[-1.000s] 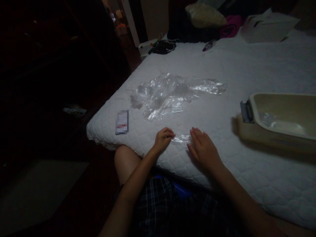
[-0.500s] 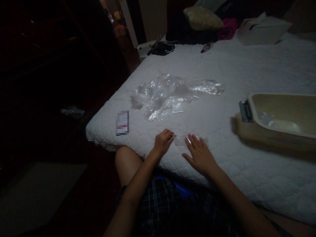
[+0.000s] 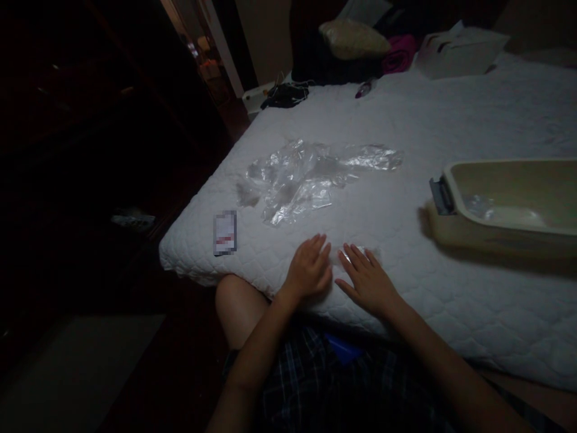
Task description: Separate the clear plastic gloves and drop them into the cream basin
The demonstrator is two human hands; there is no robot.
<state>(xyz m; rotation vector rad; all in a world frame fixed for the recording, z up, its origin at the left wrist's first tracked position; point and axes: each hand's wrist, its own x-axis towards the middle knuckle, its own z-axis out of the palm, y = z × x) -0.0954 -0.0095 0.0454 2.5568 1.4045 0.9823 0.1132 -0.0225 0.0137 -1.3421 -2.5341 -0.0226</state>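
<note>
On the white quilted bed (image 3: 433,313) close to me lies a small strip of clear plastic (image 3: 373,255), probably a bag, partly covered by my hands. My right hand (image 3: 367,279) rests flat on it with the fingers spread. Just left of it, my left hand (image 3: 310,269) is open, palm down, its fingers extended at the strip's left end. Beyond both hands a larger heap of crumpled clear plastic bags (image 3: 300,177) is spread over the cover.
A cream storage bin (image 3: 496,234) with a grey latch stands at right, clear plastic inside. A phone-like rectangle (image 3: 225,233), blurred out, lies at left. Farther back are a white box (image 3: 462,54), a pink roll (image 3: 399,54) and a pillow-like bundle (image 3: 354,39).
My left hand has opened from a pinch at the strip's left end and moved right, over that end. My right hand stays flat on the plastic. The view has shifted slightly.
</note>
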